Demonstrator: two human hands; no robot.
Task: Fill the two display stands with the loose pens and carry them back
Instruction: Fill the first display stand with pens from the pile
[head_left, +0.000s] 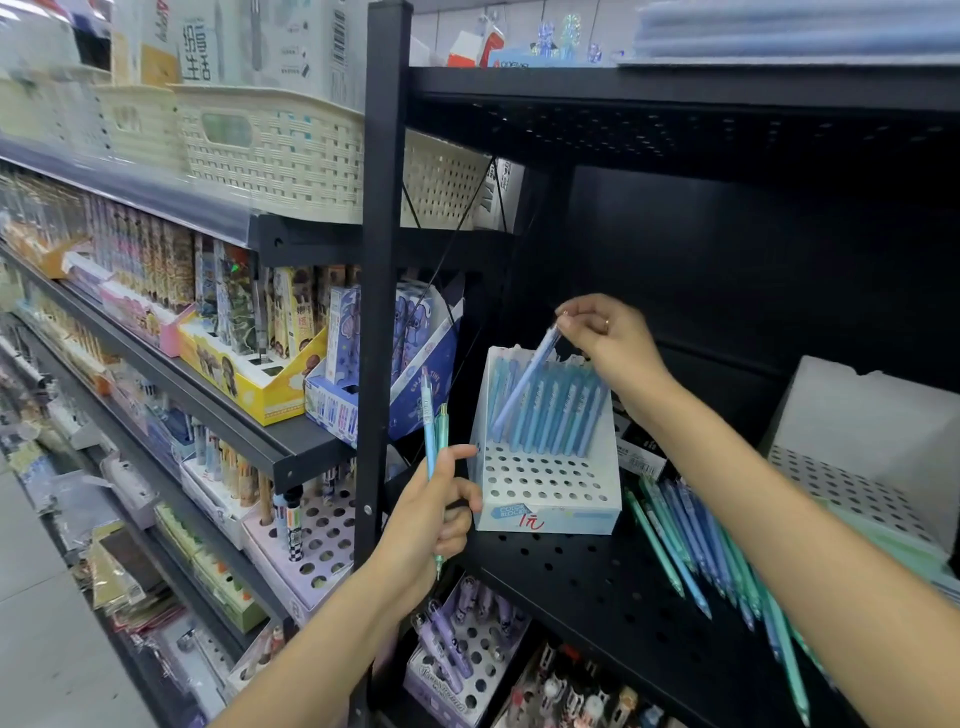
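Note:
A white display stand (550, 514) with a perforated top stands on the black shelf; its back row is filled with several blue pens. My right hand (605, 338) pinches the top of a light blue pen (524, 384), held slanted with its tip down among the back row. My left hand (431, 512) grips two pens (434, 426), one blue and one teal, upright just left of the stand. Several loose blue and teal pens (711, 556) lie on the shelf right of the stand. A second white stand (862, 447) sits at the far right, with no pens visible in it.
A black upright post (382, 260) rises just left of my left hand. The perforated black shelf (587, 582) has another shelf close overhead. Neighbouring shelves to the left and below hold boxed pens, baskets (275, 150) and other pen stands.

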